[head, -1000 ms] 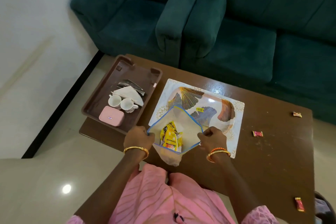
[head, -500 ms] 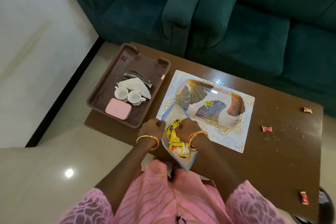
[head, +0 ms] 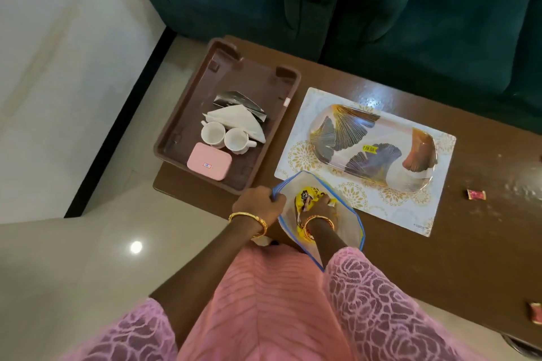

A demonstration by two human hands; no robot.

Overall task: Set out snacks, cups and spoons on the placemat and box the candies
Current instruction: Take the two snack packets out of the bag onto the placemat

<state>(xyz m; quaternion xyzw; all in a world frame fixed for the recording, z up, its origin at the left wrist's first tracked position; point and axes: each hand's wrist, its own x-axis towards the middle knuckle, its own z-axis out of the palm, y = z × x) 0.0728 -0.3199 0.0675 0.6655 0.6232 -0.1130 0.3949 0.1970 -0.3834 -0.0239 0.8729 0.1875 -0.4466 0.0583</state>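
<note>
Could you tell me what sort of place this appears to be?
Probably a home living room: a dark green sofa stands behind a low wooden coffee table, which carries a brown serving tray and a placemat.

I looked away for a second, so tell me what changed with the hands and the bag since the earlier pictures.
The right hand let go of the zip bag's rim, went down inside it and now grips the yellow snack packet. The left hand still pinches the bag's left rim. The cups, pink box and patterned tray stayed put.
</note>
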